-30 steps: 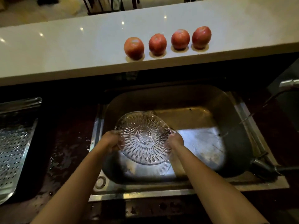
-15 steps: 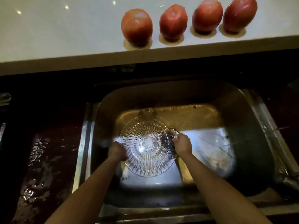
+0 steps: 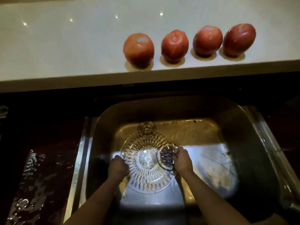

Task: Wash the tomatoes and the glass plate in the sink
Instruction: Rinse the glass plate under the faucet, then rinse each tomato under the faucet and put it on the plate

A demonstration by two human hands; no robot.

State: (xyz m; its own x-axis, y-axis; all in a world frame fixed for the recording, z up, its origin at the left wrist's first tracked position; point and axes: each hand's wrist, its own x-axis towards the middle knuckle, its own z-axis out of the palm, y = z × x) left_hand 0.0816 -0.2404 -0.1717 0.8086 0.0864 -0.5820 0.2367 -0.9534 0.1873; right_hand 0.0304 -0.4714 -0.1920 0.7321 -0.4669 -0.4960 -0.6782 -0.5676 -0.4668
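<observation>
A cut-glass plate (image 3: 146, 161) with a star pattern sits low inside the steel sink (image 3: 253, 143), tilted toward me. My left hand (image 3: 118, 167) grips its left rim and my right hand (image 3: 182, 162) grips its right rim. Through the glass near my right hand a round perforated drain strainer (image 3: 167, 157) shows. Several wet red tomatoes (image 3: 174, 46) stand in a row on the white counter (image 3: 65, 46) behind the sink.
A dark wet countertop (image 3: 35, 176) flanks the sink on the left. The sink's far wall and right rim (image 3: 276, 151) enclose the basin. No running water is visible.
The view has moved closer and lower over the sink. The plate has sunk deeper into the basin, held by both hands throughout.
</observation>
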